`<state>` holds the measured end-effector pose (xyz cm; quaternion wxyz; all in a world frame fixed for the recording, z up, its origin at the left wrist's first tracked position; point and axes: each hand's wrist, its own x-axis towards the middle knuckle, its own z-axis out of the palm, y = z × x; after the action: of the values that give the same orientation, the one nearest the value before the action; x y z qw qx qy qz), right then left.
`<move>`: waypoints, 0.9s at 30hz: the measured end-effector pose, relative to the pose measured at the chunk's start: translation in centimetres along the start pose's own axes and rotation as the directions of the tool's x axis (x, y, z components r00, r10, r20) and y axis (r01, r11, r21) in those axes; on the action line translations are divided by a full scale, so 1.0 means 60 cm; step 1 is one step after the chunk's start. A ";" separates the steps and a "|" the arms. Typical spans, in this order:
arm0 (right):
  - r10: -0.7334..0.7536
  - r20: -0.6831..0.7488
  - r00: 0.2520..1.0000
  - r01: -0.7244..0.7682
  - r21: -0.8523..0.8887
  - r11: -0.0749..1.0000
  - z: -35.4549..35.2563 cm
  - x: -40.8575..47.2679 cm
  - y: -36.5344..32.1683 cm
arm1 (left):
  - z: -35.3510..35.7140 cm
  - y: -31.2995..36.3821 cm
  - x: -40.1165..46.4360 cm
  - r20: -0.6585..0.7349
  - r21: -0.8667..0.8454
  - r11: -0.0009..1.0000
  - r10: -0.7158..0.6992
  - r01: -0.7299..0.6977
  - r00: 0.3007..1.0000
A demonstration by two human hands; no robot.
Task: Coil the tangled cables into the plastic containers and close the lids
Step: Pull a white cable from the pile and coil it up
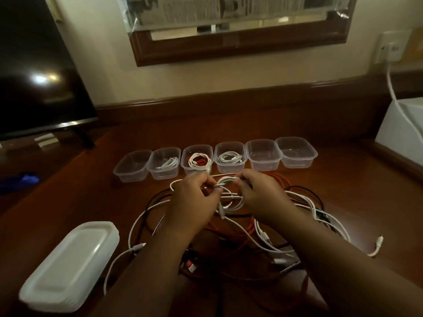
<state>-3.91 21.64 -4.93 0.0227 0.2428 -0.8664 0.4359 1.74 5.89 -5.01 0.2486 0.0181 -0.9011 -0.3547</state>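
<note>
Nearest the camera, at the lower left of the wooden table (pixel 343 184), sits a stack of white lids (pixel 71 264). Just beside it spreads the tangle of white, red and black cables (pixel 258 236), loose plugs trailing out to the right. Above that heap, the left hand (pixel 194 202) and right hand (pixel 261 197) each pinch a small white cable coil (pixel 227 183) held between them, fingers curled round its loops. Beyond the hands stands a row of six clear containers (pixel 263 154), all unlidded: the second, third and fourth from the left hold coiled cables, the third with red among the white. Farther back, printed paper (pixel 190 8) hangs over a framed mirror (pixel 238 45); its text is too blurred to read. A dark television (pixel 34 65) stands far left.
</note>
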 end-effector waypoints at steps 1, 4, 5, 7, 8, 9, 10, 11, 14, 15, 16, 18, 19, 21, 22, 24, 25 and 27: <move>-0.013 0.019 1.000 0.013 0.001 1.000 -0.002 0.003 -0.015 | -0.017 0.002 0.003 0.006 0.025 1.000 0.006 -0.006 1.000; -0.017 0.083 0.996 0.006 0.132 0.991 0.003 0.019 -0.052 | -0.063 -0.012 0.016 0.049 0.040 0.998 -0.054 0.052 0.997; 0.011 0.122 0.992 -0.037 0.213 0.976 0.008 0.026 -0.058 | -0.074 -0.025 0.024 0.054 0.029 0.995 -0.096 0.094 0.994; 0.050 0.221 0.974 -0.104 0.242 0.965 0.024 0.045 -0.066 | -0.101 -0.066 0.047 0.026 -0.005 0.980 -0.199 0.199 0.980; 0.048 0.268 0.962 -0.093 0.158 0.983 0.034 0.054 -0.066 | -0.116 -0.092 0.061 -0.005 -0.034 0.967 -0.254 0.253 0.967; 0.032 0.308 0.951 -0.037 0.010 0.999 0.047 0.063 -0.061 | -0.130 -0.119 0.076 -0.038 -0.058 0.953 -0.300 0.298 0.953; 0.011 0.350 0.937 0.059 -0.187 0.981 0.059 0.071 -0.053 | -0.144 -0.144 0.092 -0.071 -0.072 0.941 -0.336 0.331 0.939; -0.016 0.395 0.919 0.178 -0.376 0.909 0.073 0.080 -0.046 | -0.158 -0.168 0.107 -0.107 -0.075 0.929 -0.368 0.362 0.924; -0.047 0.546 0.836 0.423 -0.588 0.689 0.111 0.105 -0.022 | -0.186 -0.230 0.152 -0.208 -0.068 0.892 -0.451 0.447 0.868; -0.024 0.580 0.814 0.438 -0.585 0.682 0.121 0.112 -0.014 | -0.191 -0.247 0.166 -0.241 -0.039 0.881 -0.467 0.472 0.851; -0.005 0.602 0.799 0.437 -0.574 0.693 0.132 0.119 -0.004 | -0.195 -0.265 0.182 -0.271 -0.003 0.868 -0.479 0.497 0.835; 0.000 0.609 0.793 0.422 -0.550 0.721 0.151 0.125 0.017 | -0.197 -0.300 0.212 -0.302 0.081 0.843 -0.488 0.533 0.819; -0.017 0.595 0.804 0.414 -0.539 0.733 0.158 0.125 0.027 | -0.195 -0.312 0.226 -0.306 0.127 0.831 -0.487 0.542 0.818; -0.059 0.553 0.831 0.404 -0.529 0.747 0.169 0.126 0.042 | -0.190 -0.329 0.251 -0.299 0.242 0.800 -0.477 0.549 0.827; -0.072 0.534 0.842 0.400 -0.530 0.748 0.173 0.127 0.047 | -0.186 -0.338 0.264 -0.294 0.298 0.782 -0.471 0.548 0.832; -0.091 0.516 0.852 0.402 -0.532 0.746 0.178 0.129 0.051 | -0.177 -0.350 0.287 -0.299 0.392 0.737 -0.463 0.550 0.834; -0.094 0.518 0.850 0.407 -0.532 0.742 0.179 0.128 0.052 | -0.173 -0.354 0.295 -0.302 0.434 0.717 -0.454 0.545 0.838; -0.107 0.517 0.849 0.414 -0.526 0.743 0.182 0.127 0.055 | -0.165 -0.368 0.311 -0.296 0.498 0.683 -0.446 0.534 0.845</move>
<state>-10.23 11.88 -12.25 -0.0396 0.4387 -0.8964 0.0497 -13.20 -20.76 -5.03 0.1948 0.3580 -0.9047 -0.1241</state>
